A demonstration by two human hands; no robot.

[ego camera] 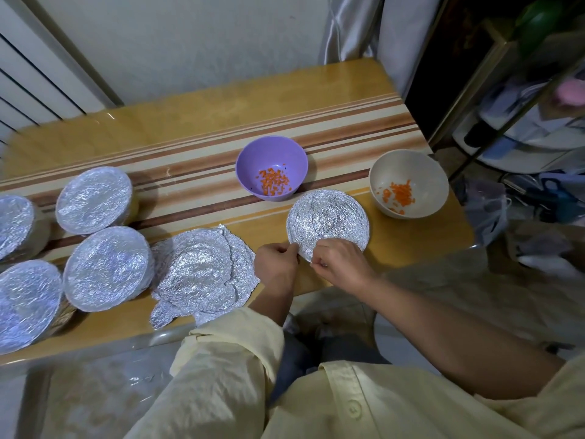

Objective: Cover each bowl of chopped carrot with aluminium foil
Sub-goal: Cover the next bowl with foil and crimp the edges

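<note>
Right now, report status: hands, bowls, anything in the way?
Left hand, right hand pinching near rim of round foil-covered bowl. Round purple bowl, round beige bowl uncovered. Crumpled loose foil sheets beside left hand.

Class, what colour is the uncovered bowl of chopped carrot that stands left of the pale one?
Purple. The bowl shows best in the head view.
</note>
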